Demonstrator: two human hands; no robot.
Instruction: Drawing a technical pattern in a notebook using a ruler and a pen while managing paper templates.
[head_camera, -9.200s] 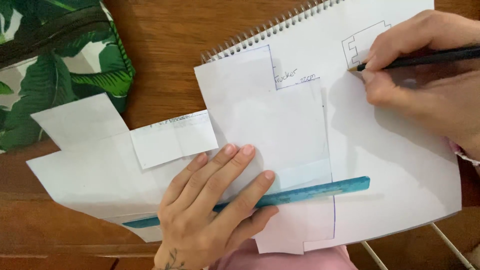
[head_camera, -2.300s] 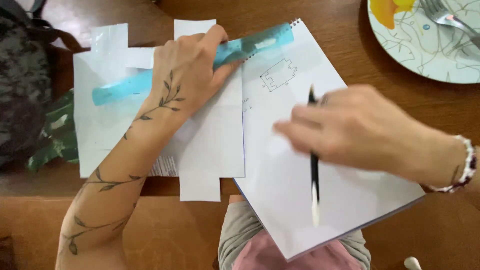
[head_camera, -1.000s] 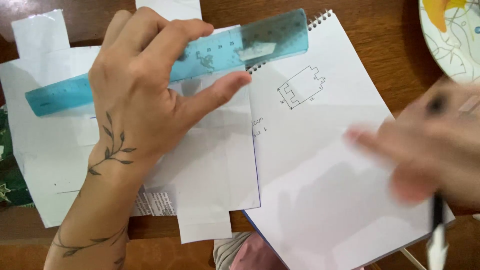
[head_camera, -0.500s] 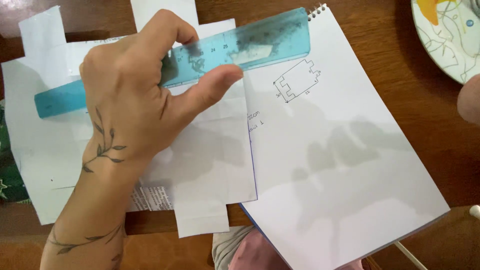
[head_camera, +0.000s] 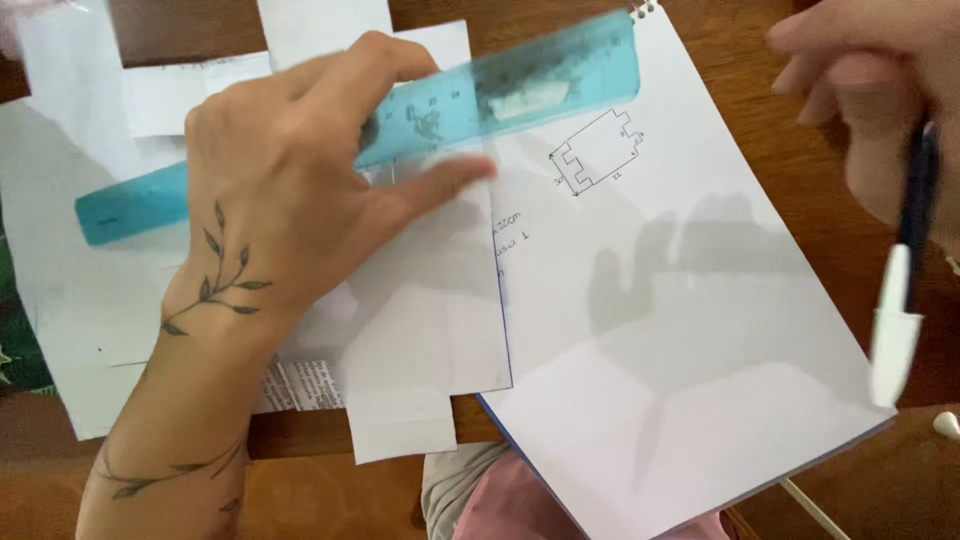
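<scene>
Translucent turquoise plastic ruler (head_camera: 380, 130) lies slanted across the cut white paper sheets (head_camera: 400, 330) and the top edge of the white spiral-bound sketch pad (head_camera: 680, 330), all on the brown wooden surface (head_camera: 830, 140). The left hand (head_camera: 290, 210) has its grip closed over the ruler's middle, fingers (head_camera: 370, 70) curled on its far edge and thumb pressing from the near side. Ruler looks light, thin and stiff, probably slick against paper, so holding it flat near the middle seems soundest. The right hand (head_camera: 880, 90), blurred at the upper right, has its grip closed around a dark pen with a white cap (head_camera: 905, 270), hanging above the pad's edge.
</scene>
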